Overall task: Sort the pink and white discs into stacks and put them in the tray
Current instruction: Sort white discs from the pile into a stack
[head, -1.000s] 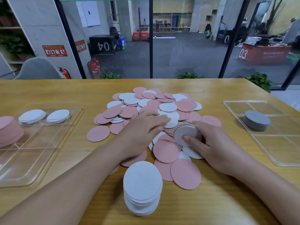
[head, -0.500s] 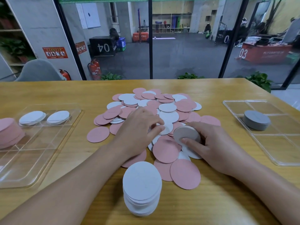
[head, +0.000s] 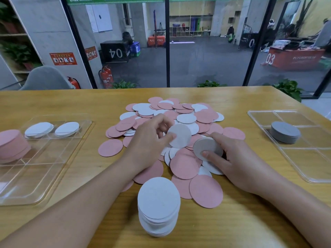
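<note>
A loose heap of pink and white discs (head: 180,111) covers the middle of the wooden table. My left hand (head: 148,142) pinches one white disc (head: 180,136) and holds it tilted just above the heap. My right hand (head: 232,156) grips a small stack of white discs (head: 206,146) on edge over the heap's right side. A tall white stack (head: 158,204) stands at the near edge. The clear tray (head: 35,176) on the left holds two low white stacks (head: 38,129) (head: 67,128).
A pink stack (head: 12,145) sits at the far left by the left tray. A second clear tray (head: 308,158) on the right holds a grey stack (head: 284,132). Glass wall and plants lie beyond the table's far edge.
My left hand has picked a white disc out of the heap and lifted it toward the stack in my right hand. The right hand has barely moved.
</note>
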### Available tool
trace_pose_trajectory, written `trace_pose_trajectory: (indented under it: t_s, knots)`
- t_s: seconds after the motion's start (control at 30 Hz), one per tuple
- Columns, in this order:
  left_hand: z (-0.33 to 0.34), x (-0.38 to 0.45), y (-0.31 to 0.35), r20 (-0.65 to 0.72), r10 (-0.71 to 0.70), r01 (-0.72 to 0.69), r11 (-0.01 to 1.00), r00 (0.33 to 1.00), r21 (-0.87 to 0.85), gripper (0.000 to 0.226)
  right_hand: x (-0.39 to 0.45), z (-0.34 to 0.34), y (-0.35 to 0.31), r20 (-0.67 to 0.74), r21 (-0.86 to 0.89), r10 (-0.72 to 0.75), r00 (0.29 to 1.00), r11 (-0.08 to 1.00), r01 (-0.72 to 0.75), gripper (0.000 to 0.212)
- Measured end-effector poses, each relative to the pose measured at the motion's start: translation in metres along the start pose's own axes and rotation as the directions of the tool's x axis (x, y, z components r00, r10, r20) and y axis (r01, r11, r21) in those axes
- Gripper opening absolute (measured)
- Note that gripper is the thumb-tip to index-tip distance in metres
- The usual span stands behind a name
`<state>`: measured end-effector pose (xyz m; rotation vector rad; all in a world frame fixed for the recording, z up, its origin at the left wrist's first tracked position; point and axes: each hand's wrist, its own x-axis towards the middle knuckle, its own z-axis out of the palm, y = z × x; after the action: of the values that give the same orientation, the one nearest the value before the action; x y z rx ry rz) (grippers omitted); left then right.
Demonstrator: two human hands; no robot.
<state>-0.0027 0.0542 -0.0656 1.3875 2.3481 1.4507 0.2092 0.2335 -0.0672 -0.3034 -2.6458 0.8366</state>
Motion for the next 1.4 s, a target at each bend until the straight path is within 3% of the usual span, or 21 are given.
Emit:
trace_pose_trajectory:
  t_s: [0.13, 0.23, 0.43, 0.63, 0.8, 1.1, 1.4]
  knots:
    - [-0.008, -0.001, 0.001, 0.04, 0.018, -0.012, 0.989, 0.999, -0.151, 0.008, 0.0, 0.001, 0.0, -0.027, 0.05, 0.03, 0.999, 0.998, -0.028, 0.007]
    - [-0.009, -0.004, 0.005, 0.142, 0.029, 0.002, 0.976, 0.989, -0.216, 0.004, 0.001, 0.002, 0.0, -0.066, 0.069, 0.041, 0.997, 0.997, -0.036, 0.019]
    - [-0.007, -0.013, 0.017, 0.336, 0.076, -0.007, 0.98, 0.939, -0.201, 0.03, 0.001, 0.006, -0.004, -0.001, 0.043, -0.001, 1.0, 0.999, 0.001, 0.01]
    - [-0.026, -0.02, 0.003, 0.242, -0.059, 0.003, 0.974, 0.968, 0.228, 0.011, 0.0, 0.005, -0.003, 0.011, 0.041, -0.01, 1.0, 0.999, 0.009, 0.013]
    - [-0.018, -0.028, 0.008, 0.275, -0.088, -0.006, 0.946, 0.958, 0.325, 0.024, 0.0, 0.005, -0.003, 0.008, 0.039, -0.008, 1.0, 0.999, 0.008, 0.009]
    - [-0.009, -0.026, 0.016, 0.279, -0.067, -0.03, 0.944, 0.958, 0.328, 0.012, 0.001, 0.006, -0.003, 0.011, 0.034, 0.006, 1.0, 0.999, -0.006, 0.01]
    - [-0.007, -0.026, 0.017, 0.223, -0.195, 0.179, 0.98, 0.955, 0.089, 0.034, 0.001, 0.005, -0.005, 0.01, 0.025, 0.014, 1.0, 1.0, -0.014, 0.007]
